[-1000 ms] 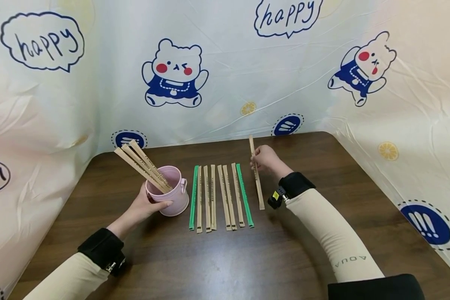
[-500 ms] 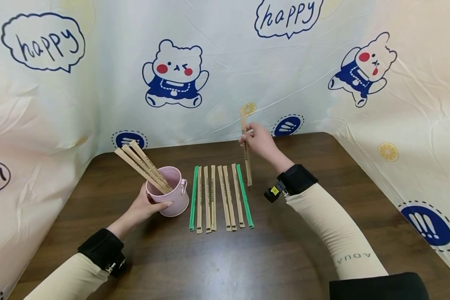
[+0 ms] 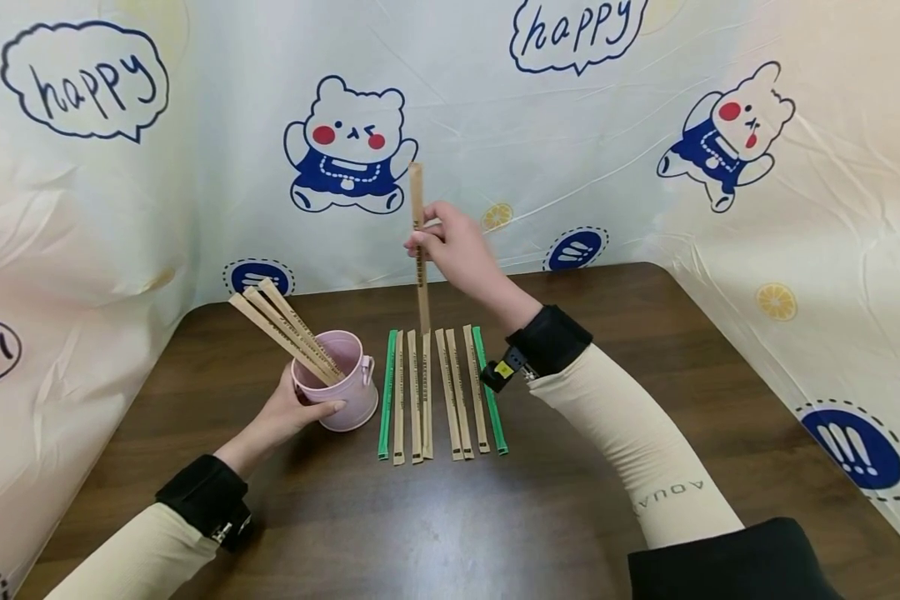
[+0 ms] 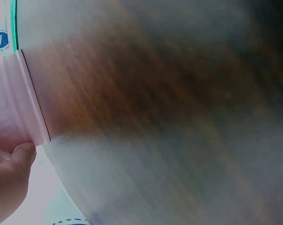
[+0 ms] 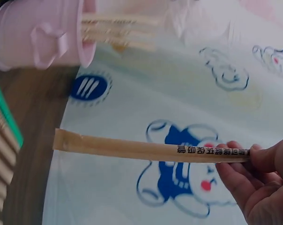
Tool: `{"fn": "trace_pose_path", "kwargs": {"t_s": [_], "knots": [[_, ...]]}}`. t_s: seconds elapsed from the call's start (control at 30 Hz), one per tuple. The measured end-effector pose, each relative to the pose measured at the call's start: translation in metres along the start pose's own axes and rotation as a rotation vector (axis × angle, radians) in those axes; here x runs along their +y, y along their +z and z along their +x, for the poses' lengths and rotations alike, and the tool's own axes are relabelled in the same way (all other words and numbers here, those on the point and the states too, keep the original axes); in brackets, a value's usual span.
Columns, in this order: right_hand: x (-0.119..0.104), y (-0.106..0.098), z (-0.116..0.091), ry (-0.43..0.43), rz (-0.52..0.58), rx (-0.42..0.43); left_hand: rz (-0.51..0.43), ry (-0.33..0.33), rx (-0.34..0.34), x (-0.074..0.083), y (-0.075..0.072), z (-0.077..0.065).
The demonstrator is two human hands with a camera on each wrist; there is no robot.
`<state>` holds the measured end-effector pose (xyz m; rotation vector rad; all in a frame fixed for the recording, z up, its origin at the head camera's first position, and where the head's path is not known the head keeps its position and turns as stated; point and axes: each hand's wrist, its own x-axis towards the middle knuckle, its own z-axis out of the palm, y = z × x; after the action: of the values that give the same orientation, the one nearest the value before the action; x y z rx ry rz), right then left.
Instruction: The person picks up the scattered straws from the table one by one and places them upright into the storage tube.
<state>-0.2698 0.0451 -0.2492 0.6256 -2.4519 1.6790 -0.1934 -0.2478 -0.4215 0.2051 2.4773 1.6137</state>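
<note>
A small pink bucket (image 3: pixel 354 404) stands on the table, and my left hand (image 3: pixel 288 417) grips its side with the thumb across the front. Three brown paper-wrapped straws (image 3: pixel 288 335) lean out of it to the left. Up in the air, right of the bucket, my right hand (image 3: pixel 457 250) pinches another paper-wrapped straw (image 3: pixel 422 287) near its middle. That straw hangs nearly upright, with printed lettering showing on its wrapper (image 5: pixel 155 151) in the right wrist view. Below it lies a row of brown wrapped straws (image 3: pixel 453 396), with a green straw (image 3: pixel 387 396) at the left end and another green straw (image 3: pixel 491 392) at the right.
The dark wooden table (image 3: pixel 420 533) ends at the back against a printed cloth (image 3: pixel 465 125) with cartoon bears. The same cloth hangs along both sides. The bucket's small handle loop (image 3: pixel 367 371) faces right, towards the row.
My right hand has lifted the wrapped straw off the table at the right and carried it up and left, over the row. My left hand and the bucket have stayed in place.
</note>
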Motion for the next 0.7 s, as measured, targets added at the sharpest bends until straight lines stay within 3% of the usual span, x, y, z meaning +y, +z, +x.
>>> {"fn": "trace_pose_path", "kwargs": {"t_s": [0.33, 0.7], "knots": [[-0.034, 0.042, 0.006, -0.1, 0.143, -0.046, 0.012, 0.022, 0.002, -0.001, 0.001, 0.001], [-0.024, 0.082, -0.01, -0.197, -0.005, -0.137, 0.008, 0.028, 0.005, -0.003, 0.0, 0.001]]}}
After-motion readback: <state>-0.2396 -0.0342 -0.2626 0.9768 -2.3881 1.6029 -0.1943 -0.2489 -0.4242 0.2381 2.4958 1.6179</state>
